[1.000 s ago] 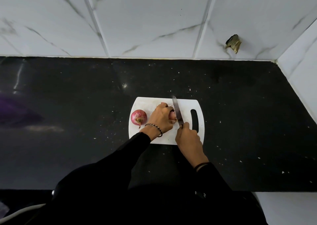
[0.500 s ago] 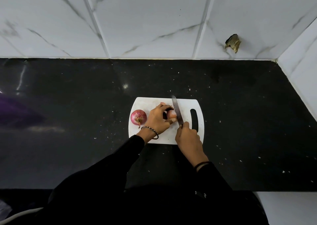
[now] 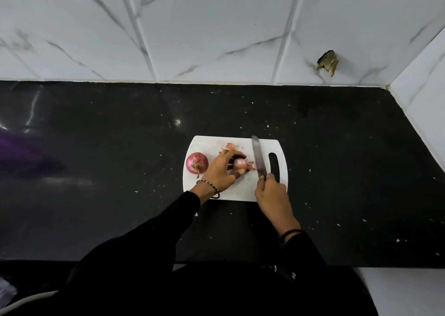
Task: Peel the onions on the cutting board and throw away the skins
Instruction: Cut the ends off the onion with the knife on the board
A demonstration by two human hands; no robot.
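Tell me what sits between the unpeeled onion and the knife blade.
Head view: the left hand gripping a smaller onion, with a skin scrap beside the knife blade.

Item count: one cutting board (image 3: 240, 192); one knife (image 3: 259, 157); two onions, namely whole onion (image 3: 197, 162) and small onion (image 3: 240, 163); two loose skin scraps (image 3: 230, 146).

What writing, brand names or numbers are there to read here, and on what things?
No text reads anywhere in this view.
On the knife: bare blade, no brand.
On the cutting board: plain white.
On the wall tiles: grey veins only.
On the small onion and large onion: no stickers.
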